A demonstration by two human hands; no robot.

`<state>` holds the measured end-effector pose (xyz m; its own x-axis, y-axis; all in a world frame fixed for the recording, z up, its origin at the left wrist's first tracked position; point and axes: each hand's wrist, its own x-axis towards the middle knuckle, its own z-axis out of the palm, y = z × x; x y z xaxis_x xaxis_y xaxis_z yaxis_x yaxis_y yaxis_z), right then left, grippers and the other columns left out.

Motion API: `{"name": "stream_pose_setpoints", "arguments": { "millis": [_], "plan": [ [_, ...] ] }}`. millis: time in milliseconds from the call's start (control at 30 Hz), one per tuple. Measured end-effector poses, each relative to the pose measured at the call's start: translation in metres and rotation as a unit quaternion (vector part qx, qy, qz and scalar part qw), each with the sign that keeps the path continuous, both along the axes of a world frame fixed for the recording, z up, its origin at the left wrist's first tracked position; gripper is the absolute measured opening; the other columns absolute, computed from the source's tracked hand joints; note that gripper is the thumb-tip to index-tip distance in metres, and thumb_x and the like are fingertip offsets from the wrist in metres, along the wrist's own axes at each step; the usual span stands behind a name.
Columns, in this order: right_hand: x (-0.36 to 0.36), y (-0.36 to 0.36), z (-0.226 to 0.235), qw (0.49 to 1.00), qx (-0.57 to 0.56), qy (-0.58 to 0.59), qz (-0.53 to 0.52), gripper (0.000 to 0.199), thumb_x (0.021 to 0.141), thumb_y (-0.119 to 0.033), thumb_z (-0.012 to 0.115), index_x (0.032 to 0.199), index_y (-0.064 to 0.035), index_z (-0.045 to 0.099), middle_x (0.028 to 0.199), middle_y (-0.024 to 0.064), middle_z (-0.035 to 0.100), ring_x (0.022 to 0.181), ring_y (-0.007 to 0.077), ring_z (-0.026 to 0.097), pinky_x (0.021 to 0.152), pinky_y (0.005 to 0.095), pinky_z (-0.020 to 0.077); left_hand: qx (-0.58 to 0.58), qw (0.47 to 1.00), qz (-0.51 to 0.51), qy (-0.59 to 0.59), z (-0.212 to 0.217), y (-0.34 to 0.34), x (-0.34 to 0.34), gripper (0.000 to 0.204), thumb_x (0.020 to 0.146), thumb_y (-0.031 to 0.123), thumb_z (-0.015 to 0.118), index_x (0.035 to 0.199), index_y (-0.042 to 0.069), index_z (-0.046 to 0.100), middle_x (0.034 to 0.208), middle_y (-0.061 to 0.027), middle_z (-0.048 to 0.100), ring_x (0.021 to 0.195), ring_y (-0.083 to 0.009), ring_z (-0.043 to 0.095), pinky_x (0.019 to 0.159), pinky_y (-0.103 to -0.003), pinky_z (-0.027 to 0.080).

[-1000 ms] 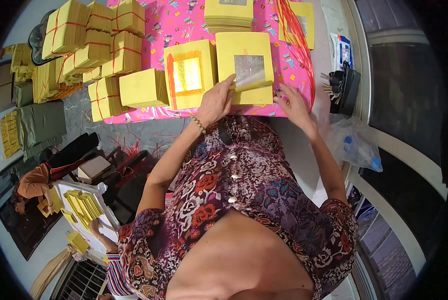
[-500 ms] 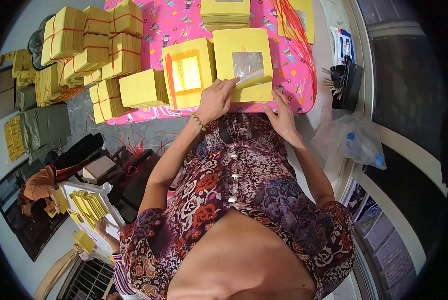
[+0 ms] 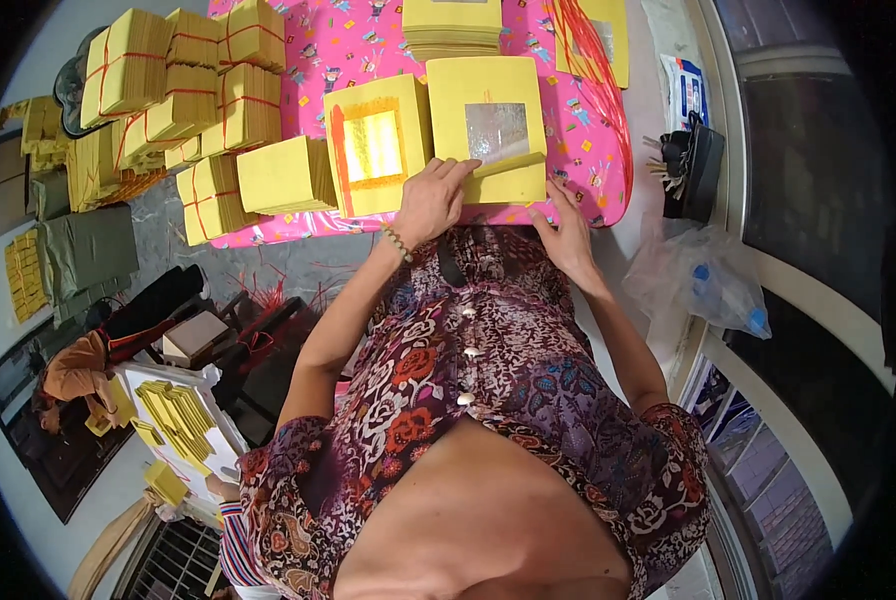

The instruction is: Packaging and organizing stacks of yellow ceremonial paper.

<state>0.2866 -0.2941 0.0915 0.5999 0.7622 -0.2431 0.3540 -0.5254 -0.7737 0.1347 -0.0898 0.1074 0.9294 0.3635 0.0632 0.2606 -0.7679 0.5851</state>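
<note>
A table [image 3: 363, 45] covered in glossy pink, printed with small figures, carries yellow paper. At its left side, bundles [image 3: 243, 112] tied with red string are piled up; just beside them stands an untied stack [image 3: 280, 176]. Next come a gold-squared stack [image 3: 376, 148] and a silver-squared stack [image 3: 496, 128]. Beyond these sits a further stack [image 3: 452, 28], and red strings [image 3: 600, 88] trail along the right, partly over a yellow sheet [image 3: 620, 68]

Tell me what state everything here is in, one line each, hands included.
Silver-square yellow paper stack: top sheet turned up at the near edge
Left hand: fingertips on that turned-up edge
Right hand: open, at the stack's near right corner
Gold-square yellow paper stack: no tie showing
Yellow paper bundles: tied with red
Red strings: loose
Clear plastic bag: crumpled
</note>
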Motion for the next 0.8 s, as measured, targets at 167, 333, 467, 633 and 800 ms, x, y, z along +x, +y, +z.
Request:
{"name": "stream_pose_setpoints", "arguments": {
  "millis": [167,333,467,633,800],
  "plan": [
    [-0.001,0.001,0.005,1.0,0.009,-0.004,-0.007,0.055,0.09,-0.016,0.067,0.137,0.0037,0.048,0.137,0.0218,0.052,0.129,0.0346,0.049,0.109,0.0392,0.0378,-0.003,1.0,0.003,0.001,0.001,0.0,0.0,0.043,0.081,0.005,0.058,0.123,0.01,0.058,0.091,-0.0105,0.061,0.088,-0.0298,0.059,0.076,-0.041,0.051],
    [0.0,0.003,0.008,0.999,0.022,-0.041,-0.008,0.05,0.089,-0.015,0.067,0.133,0.0019,0.051,0.131,0.0209,0.054,0.122,0.0336,0.054,0.103,0.0406,0.0426,-0.007,1.0,0.007,0.002,0.0,-0.001,0.0,0.043,0.08,0.005,0.058,0.123,0.01,0.058,0.091,-0.0107,0.061,0.088,-0.03,0.06,0.076,-0.042,0.051],
    [0.0,0.011,0.003,0.996,0.034,0.048,-0.069,0.035,0.092,-0.02,0.067,0.118,0.0009,0.057,0.108,0.0133,0.063,0.096,0.0229,0.061,0.084,0.0357,0.0487,-0.01,1.0,0.009,-0.002,0.001,-0.001,0.0,0.042,0.081,0.005,0.058,0.122,0.01,0.058,0.091,-0.0107,0.061,0.087,-0.0302,0.059,0.077,-0.042,0.051],
    [0.014,0.02,-0.015,0.954,0.057,0.264,-0.126,0.025,0.099,-0.025,0.058,0.09,-0.0018,0.063,0.072,-0.0015,0.06,0.066,0.0054,0.051,0.062,0.0234,0.0425,-0.003,1.0,-0.001,-0.013,0.0,-0.001,0.002,0.046,0.079,0.002,0.055,0.123,0.01,0.058,0.094,-0.011,0.063,0.086,-0.0314,0.059,0.076,-0.042,0.051],
    [0.019,0.031,0.013,0.935,0.053,0.323,-0.135,0.019,0.099,-0.022,0.056,0.089,-0.0065,0.061,0.076,-0.0023,0.06,0.066,0.0037,0.051,0.058,0.0218,0.0402,-0.002,0.999,-0.028,-0.024,0.003,-0.001,-0.001,0.045,0.08,0.019,0.062,0.123,0.005,0.058,0.093,-0.0138,0.06,0.087,-0.0317,0.057,0.078,-0.042,0.05]
  ]
}}
